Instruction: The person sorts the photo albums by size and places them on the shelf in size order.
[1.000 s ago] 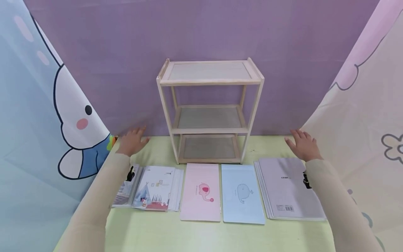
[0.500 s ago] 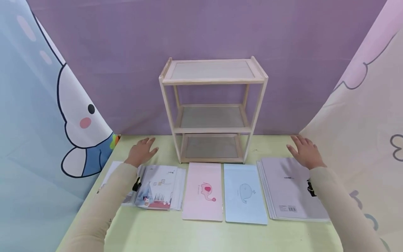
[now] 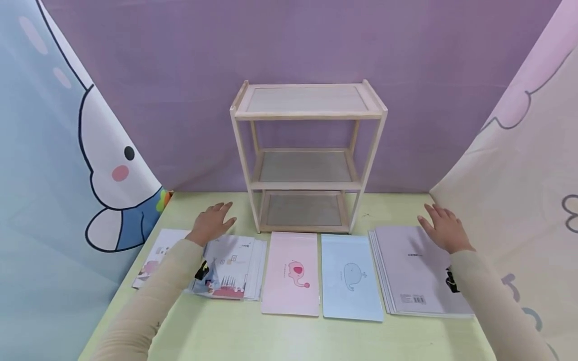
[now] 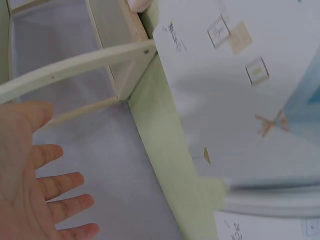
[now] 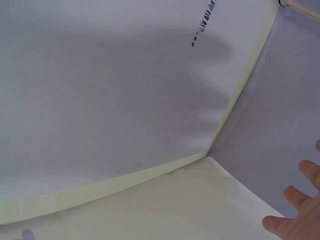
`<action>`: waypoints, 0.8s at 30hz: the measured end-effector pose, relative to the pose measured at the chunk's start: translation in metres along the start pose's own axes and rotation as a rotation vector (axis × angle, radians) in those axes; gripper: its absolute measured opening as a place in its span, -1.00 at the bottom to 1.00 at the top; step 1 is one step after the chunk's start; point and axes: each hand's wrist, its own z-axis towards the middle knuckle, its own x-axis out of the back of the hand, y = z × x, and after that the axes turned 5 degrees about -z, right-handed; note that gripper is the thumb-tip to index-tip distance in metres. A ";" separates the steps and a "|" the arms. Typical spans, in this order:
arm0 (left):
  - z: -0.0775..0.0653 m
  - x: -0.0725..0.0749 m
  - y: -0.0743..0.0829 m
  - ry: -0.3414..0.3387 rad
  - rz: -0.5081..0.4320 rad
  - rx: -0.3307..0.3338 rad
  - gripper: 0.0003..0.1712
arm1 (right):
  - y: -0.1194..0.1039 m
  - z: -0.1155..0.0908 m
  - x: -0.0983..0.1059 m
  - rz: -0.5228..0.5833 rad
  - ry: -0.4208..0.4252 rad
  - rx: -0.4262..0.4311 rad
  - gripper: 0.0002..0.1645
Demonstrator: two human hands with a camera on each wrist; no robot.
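My left hand [image 3: 210, 225] hovers above the back edge of a stack of illustrated notebooks [image 3: 230, 265], holding nothing; in the left wrist view its fingers [image 4: 65, 186] are spread. Left of that stack, partly under my sleeve, lies another white picture notebook [image 3: 155, 255]. Over a stack of plain grey-lilac notebooks [image 3: 417, 271] is my right hand [image 3: 447, 230], fingers extended and free of any object. Between the stacks lie a pink elephant notebook [image 3: 290, 296] and a blue whale notebook [image 3: 351, 301], side by side.
A three-tier pale wooden shelf [image 3: 311, 186] stands behind the notebooks, its grey panels bare. A purple cloth [image 3: 180, 90] hangs at the back, with printed cloths [image 3: 45, 200] on both sides. Everything stands on a light green table [image 3: 280, 341].
My left hand has drifted right and toward me, uncovering more of the far-left notebook. The right hand has shifted slightly right and toward me. The notebooks and shelf stay in place.
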 end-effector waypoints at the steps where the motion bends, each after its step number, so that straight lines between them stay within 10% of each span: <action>1: 0.000 -0.001 0.002 0.005 -0.005 -0.005 -0.27 | 0.001 -0.002 -0.001 0.003 0.006 0.001 -0.20; 24: -0.008 -0.026 0.057 0.045 -0.167 -0.022 -0.30 | 0.014 -0.031 -0.018 0.087 0.021 -0.029 -0.22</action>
